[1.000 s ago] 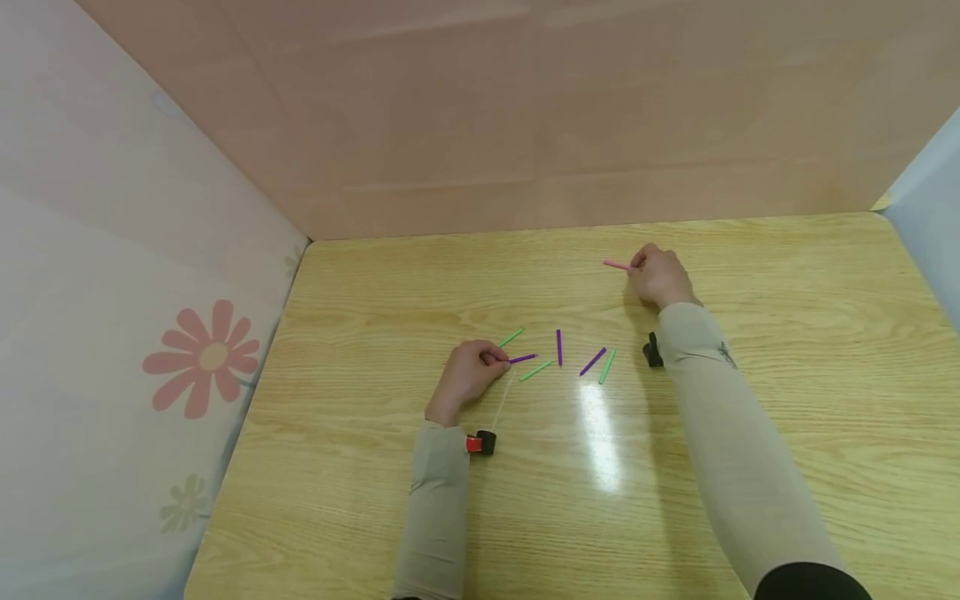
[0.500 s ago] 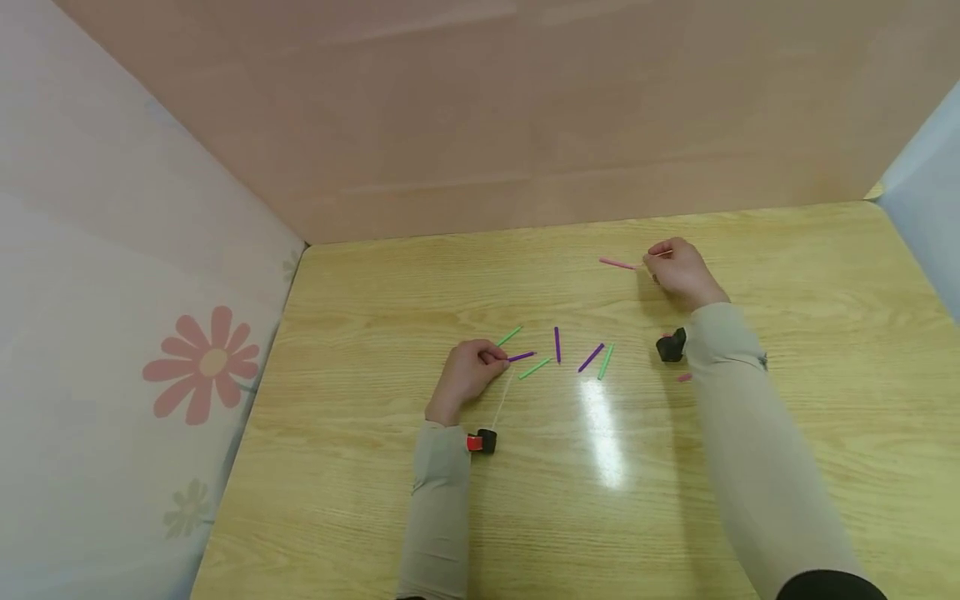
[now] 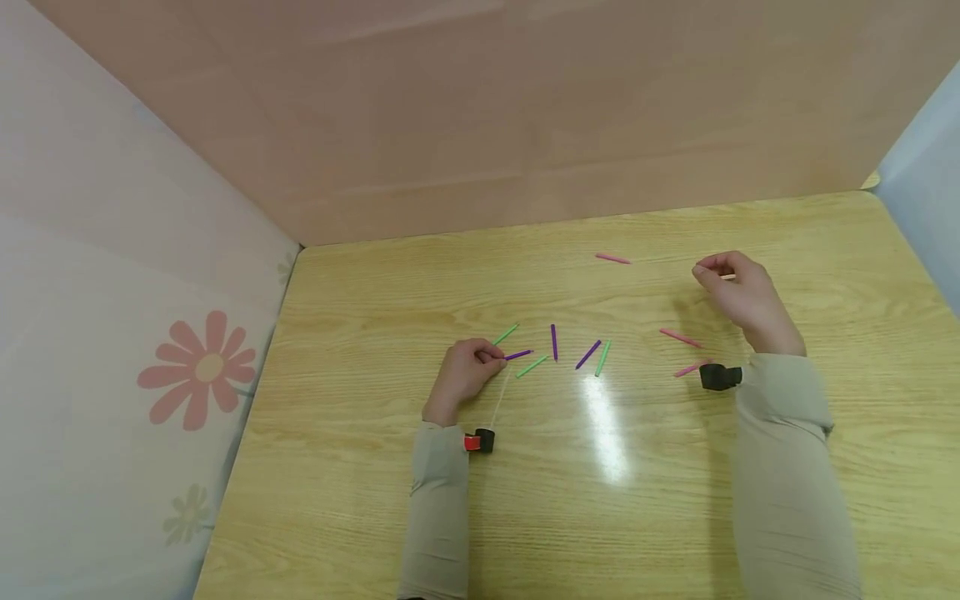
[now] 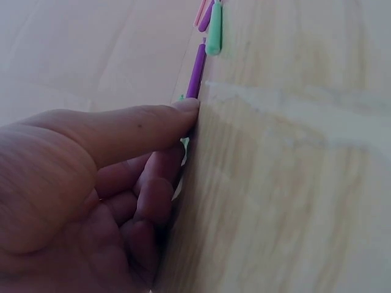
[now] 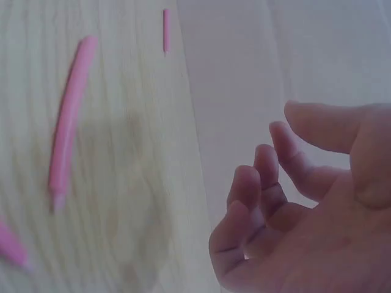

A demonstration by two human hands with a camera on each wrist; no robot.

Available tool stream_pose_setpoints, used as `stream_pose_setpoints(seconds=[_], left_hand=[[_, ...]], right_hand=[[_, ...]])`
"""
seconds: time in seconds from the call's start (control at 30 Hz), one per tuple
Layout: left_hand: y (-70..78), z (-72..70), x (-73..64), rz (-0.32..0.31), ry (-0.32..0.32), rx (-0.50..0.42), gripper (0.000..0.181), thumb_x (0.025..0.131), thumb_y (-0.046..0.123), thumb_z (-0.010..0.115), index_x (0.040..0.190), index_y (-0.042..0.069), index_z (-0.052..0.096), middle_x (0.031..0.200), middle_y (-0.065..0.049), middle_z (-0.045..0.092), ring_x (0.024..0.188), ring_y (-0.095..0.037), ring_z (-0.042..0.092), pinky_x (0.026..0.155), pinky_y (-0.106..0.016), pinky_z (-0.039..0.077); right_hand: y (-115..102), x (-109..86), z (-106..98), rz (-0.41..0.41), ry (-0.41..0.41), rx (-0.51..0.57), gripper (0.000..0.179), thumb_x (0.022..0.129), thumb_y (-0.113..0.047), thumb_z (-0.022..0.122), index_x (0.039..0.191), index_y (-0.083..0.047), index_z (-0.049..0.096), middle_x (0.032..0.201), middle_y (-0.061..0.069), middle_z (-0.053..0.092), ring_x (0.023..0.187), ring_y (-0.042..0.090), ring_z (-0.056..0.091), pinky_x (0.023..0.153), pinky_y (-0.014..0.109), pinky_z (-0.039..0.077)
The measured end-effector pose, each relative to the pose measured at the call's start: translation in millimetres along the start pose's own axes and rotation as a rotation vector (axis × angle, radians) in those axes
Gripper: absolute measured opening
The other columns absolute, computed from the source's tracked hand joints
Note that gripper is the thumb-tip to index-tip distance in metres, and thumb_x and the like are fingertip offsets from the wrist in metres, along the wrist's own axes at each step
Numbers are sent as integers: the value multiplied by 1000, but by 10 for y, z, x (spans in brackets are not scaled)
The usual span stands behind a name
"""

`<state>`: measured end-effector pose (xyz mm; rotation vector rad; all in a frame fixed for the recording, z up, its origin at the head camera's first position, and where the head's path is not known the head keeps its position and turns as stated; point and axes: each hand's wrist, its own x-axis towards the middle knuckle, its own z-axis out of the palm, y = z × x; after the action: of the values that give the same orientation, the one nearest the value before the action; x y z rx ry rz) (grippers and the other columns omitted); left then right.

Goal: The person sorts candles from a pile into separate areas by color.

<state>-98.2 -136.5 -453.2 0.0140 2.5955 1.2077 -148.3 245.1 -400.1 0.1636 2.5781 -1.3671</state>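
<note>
My left hand (image 3: 467, 375) pinches a thin purple stick with a narrow tip (image 3: 519, 355) between thumb and fingers, low over the table. In the left wrist view, that purple stick (image 4: 196, 72) points away from the thumb tip. Close by lie a green stick (image 3: 506, 334), partly behind the hand, and another green stick (image 3: 532, 367). My right hand (image 3: 746, 296) hovers over the right side of the table, loosely curled and holding nothing. Nearest to it are a pink stick (image 3: 681, 337) and a second pink stick (image 3: 688, 369), partly covered by the wrist camera.
Farther back lies a lone pink stick (image 3: 612, 258). Mid-table are two purple sticks, one upright in view (image 3: 554, 342) and one slanted purple stick (image 3: 588, 354), beside a green stick (image 3: 603, 358). A pink-brown cloth wall (image 3: 480, 125) borders the table's (image 3: 337, 500) rear edge.
My right hand has let go of the pink stick at the back and moved right and slightly nearer, uncovering two more pink sticks. The left hand keeps its hold in place.
</note>
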Motion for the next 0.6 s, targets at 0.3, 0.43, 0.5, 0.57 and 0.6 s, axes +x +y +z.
stream_pose_setpoints(seconds=[0.3, 0.43, 0.5, 0.57, 0.6], left_hand=[[-2, -25, -41, -6, 2, -5, 10, 89, 16, 69, 92, 7, 72, 78, -4, 63, 68, -13, 52, 66, -25, 42], [0, -30, -51, -11, 2, -3, 10, 89, 16, 69, 92, 7, 72, 78, -4, 62, 68, -13, 51, 65, -24, 41], [2, -29, -52, -12, 1, 0, 10, 89, 17, 70, 92, 7, 72, 78, -4, 62, 68, -13, 51, 65, -24, 41], [0, -27, -48, -13, -2, 4, 11, 89, 17, 69, 92, 7, 72, 78, -4, 62, 68, -13, 51, 65, -24, 41], [0, -27, -48, -15, -3, 6, 11, 89, 17, 69, 93, 7, 72, 79, -4, 62, 68, -13, 52, 65, -24, 42]], right_hand=[[242, -221, -1, -1, -48, -59, 51, 98, -49, 44, 122, -5, 51, 102, -17, 52, 93, 15, 44, 71, 23, 38], [330, -298, 22, -11, -91, -83, 49, 99, -46, 45, 122, -4, 53, 102, -16, 52, 88, 11, 45, 69, 24, 39], [364, -333, 40, -17, -109, -84, 48, 99, -45, 47, 122, -4, 54, 102, -13, 52, 87, 10, 45, 68, 24, 39], [394, -356, 65, -28, -120, -97, 45, 99, -43, 48, 120, -4, 56, 99, -7, 54, 83, 10, 45, 66, 25, 39], [407, -365, 79, -33, -126, -104, 44, 99, -42, 49, 120, -4, 57, 98, -4, 55, 81, 9, 45, 66, 25, 40]])
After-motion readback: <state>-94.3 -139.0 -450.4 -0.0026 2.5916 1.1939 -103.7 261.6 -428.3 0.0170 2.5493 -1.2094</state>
